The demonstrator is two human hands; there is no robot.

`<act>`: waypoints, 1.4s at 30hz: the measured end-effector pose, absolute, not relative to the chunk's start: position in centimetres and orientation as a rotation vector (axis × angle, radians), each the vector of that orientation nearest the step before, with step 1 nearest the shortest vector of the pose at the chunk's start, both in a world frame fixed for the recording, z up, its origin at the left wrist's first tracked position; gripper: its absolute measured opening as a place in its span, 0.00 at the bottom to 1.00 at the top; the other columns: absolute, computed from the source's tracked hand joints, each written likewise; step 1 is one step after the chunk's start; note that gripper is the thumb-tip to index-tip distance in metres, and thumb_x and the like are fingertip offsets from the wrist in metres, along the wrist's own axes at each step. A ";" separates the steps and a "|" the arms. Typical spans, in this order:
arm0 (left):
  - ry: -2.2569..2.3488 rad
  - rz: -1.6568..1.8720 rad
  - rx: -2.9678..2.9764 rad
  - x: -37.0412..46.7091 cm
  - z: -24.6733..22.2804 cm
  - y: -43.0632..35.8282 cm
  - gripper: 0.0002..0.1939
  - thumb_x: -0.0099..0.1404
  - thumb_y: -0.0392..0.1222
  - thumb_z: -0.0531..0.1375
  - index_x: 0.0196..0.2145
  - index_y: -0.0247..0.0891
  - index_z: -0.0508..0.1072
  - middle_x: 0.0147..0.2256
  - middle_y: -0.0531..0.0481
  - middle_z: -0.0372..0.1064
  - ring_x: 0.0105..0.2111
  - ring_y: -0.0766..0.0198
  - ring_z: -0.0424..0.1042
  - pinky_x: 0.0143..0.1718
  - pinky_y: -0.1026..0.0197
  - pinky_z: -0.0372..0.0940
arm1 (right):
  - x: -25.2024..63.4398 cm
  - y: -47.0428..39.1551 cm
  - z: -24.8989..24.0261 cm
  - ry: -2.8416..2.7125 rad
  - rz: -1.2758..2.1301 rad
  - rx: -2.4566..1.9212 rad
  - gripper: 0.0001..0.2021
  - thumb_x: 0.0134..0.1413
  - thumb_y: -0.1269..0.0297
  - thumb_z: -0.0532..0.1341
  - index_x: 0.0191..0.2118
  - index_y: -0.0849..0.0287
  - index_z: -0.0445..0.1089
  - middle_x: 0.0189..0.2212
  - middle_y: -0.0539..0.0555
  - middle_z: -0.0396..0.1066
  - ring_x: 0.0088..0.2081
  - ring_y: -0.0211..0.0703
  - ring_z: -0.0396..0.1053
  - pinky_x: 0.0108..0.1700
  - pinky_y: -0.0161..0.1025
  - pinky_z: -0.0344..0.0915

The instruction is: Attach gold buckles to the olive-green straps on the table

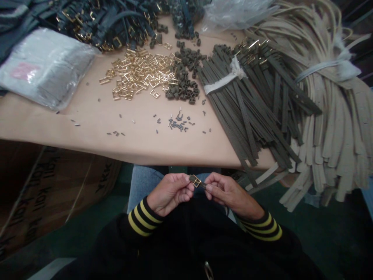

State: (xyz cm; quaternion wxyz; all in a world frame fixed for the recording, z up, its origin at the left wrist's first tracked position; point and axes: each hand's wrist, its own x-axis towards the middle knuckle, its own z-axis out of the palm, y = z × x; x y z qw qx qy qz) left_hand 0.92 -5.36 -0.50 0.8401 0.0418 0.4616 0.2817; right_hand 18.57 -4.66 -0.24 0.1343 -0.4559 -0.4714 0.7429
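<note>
Between my two hands, over my lap, is a small gold buckle [195,181] with a short dark strap through it. My left hand [171,193] pinches the strap at the buckle's left side, thumb on top. The fingers of my right hand [225,193] are closed on the narrow dark strap end at the buckle's right. On the table, gold buckles [140,72] lie in a loose heap, touching a pile of small dark loops [185,77]. Tiny dark metal pieces [178,123] are scattered nearer the table's front edge.
Tied dark straps [236,105] and long beige straps [335,116] hang over the table's [87,128] right front edge. A plastic-wrapped packet [43,70] lies at the left. Dark buckled straps [101,23] are heaped behind. A printed brown carton [52,186] stands below left.
</note>
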 end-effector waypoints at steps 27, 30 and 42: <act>1.195 0.721 0.743 1.9 -0.3 -6.0 0.09 0.52 0.42 0.58 0.26 0.33 0.64 0.20 0.57 0.61 0.16 0.75 0.60 0.16 0.71 0.59 | 16.8 -5.3 -0.2 -1.646 1.681 -1.531 0.01 0.49 0.69 0.52 0.30 0.60 0.60 0.21 0.46 0.62 0.20 0.31 0.62 0.25 0.30 0.60; 1.234 0.731 0.742 1.9 -0.3 -5.9 0.10 0.53 0.44 0.56 0.24 0.33 0.63 0.19 0.57 0.60 0.15 0.75 0.59 0.15 0.71 0.58 | 16.6 -5.3 0.1 -1.698 1.667 -1.520 0.02 0.50 0.70 0.52 0.30 0.60 0.60 0.22 0.47 0.64 0.21 0.32 0.63 0.26 0.30 0.60; 1.366 0.794 0.866 1.8 -1.1 -6.0 0.07 0.56 0.42 0.54 0.26 0.35 0.63 0.20 0.56 0.59 0.19 0.72 0.59 0.21 0.68 0.57 | 16.3 -5.2 0.1 -1.610 1.713 -1.484 0.01 0.51 0.69 0.52 0.32 0.59 0.58 0.22 0.47 0.64 0.23 0.33 0.66 0.28 0.31 0.62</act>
